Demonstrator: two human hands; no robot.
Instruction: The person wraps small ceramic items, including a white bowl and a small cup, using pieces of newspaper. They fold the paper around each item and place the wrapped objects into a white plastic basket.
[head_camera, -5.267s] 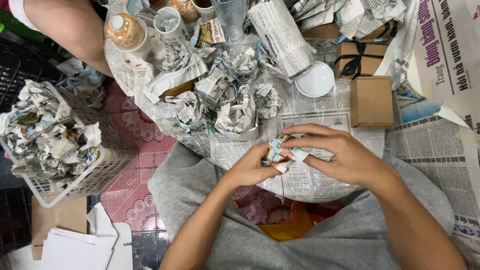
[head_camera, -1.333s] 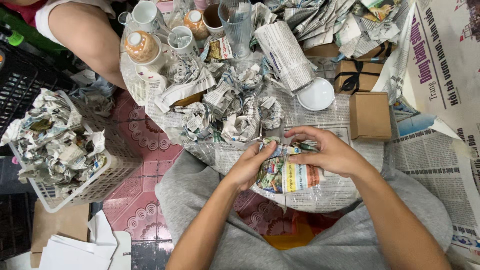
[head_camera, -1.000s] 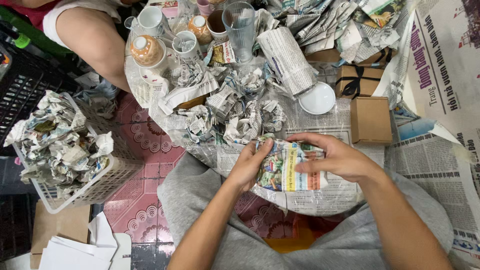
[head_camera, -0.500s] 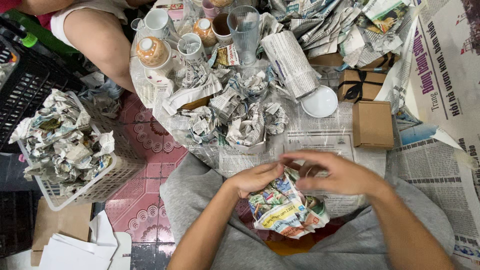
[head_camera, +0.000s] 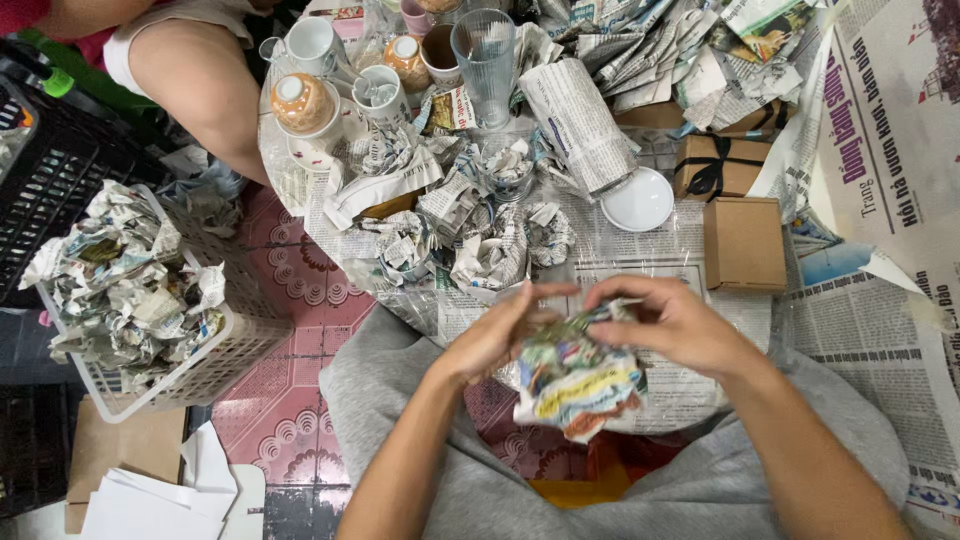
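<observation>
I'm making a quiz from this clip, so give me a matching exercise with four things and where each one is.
Things:
1. crumpled colourful newspaper
2. white plastic basket
3. plain brown box
4. clear drinking glass

Places:
A. top centre, among the cups
B. between both hands
C. far left, full of paper wads
D. right of the white lid

Pairs: 1-B, 2-C, 3-D, 4-A
</observation>
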